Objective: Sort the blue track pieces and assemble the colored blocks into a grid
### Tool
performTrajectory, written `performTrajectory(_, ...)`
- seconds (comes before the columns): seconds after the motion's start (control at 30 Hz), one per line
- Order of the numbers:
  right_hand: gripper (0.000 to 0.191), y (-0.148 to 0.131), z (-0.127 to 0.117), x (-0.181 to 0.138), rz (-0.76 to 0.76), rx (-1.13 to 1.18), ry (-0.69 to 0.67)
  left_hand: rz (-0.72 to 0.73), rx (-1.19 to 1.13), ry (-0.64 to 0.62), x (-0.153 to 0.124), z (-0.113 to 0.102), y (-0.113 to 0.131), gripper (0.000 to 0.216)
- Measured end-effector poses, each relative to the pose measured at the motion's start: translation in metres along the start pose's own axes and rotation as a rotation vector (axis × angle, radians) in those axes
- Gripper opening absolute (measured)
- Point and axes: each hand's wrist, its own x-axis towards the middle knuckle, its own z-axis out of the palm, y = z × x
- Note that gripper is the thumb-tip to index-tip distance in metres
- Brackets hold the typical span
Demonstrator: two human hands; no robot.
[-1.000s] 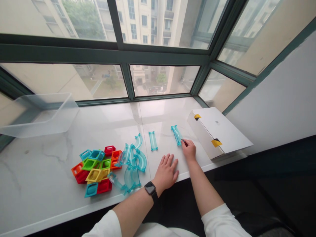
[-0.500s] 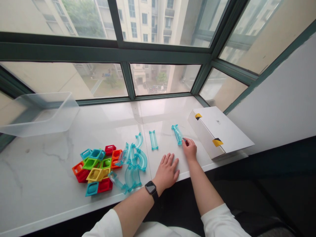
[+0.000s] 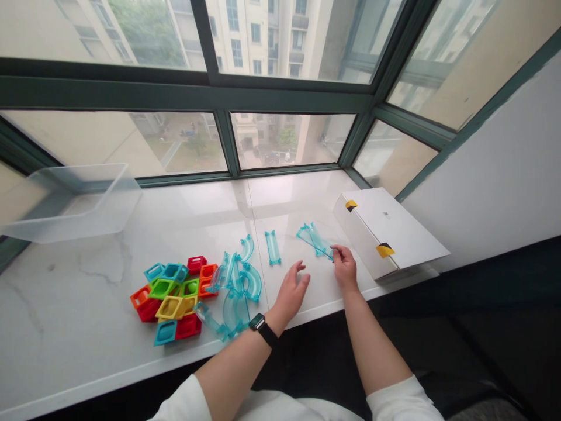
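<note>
My right hand (image 3: 345, 266) pinches the near end of a clear teal straight track piece (image 3: 314, 238) lying on the white marble sill (image 3: 87, 304), close to a white box. My left hand (image 3: 291, 292) hovers just above the sill with its fingers apart and slightly curled, holding nothing; a black watch sits on its wrist. Another straight teal track piece (image 3: 272, 247) lies left of the hands. Further left is a heap of curved teal track pieces (image 3: 239, 286) and a pile of coloured square blocks (image 3: 173, 295).
A white cardboard box (image 3: 385, 231) with yellow-black tape lies at the sill's right end. A clear plastic tub (image 3: 70, 202) stands at the back left. Window frames run along the back; the sill's front edge is near my arms.
My left hand has lifted off the sill and turned on its side. My right hand has slid the teal track piece slightly right and turned it.
</note>
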Motion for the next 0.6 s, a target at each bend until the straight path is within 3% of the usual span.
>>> performTrajectory(0.1,0.032,-0.014,-0.01,0.0,-0.05,0.067,-0.177,-0.174,-0.344,0.12,0.02,-0.012,0.015,0.06)
performTrajectory(0.17,0.032,-0.024,-0.017,0.004,-0.026,0.115,-0.304,-0.222,-0.414,0.144,0.03,-0.022,0.024,0.067)
performTrajectory(0.23,0.034,-0.034,-0.026,0.01,0.018,0.129,-0.417,-0.239,-0.357,0.119,0.034,-0.031,0.031,0.063)
performTrajectory(0.37,0.036,-0.045,-0.04,0.024,0.089,0.159,-0.586,-0.205,-0.099,0.002,0.031,-0.045,0.039,0.035)
performTrajectory(0.53,0.039,-0.043,-0.042,0.034,0.218,0.282,-0.452,-0.185,0.015,-0.295,0.021,-0.042,0.04,0.023)
performTrajectory(0.6,0.041,-0.039,-0.039,0.034,0.266,0.347,-0.366,-0.231,-0.036,-0.332,0.02,-0.036,0.037,0.021)
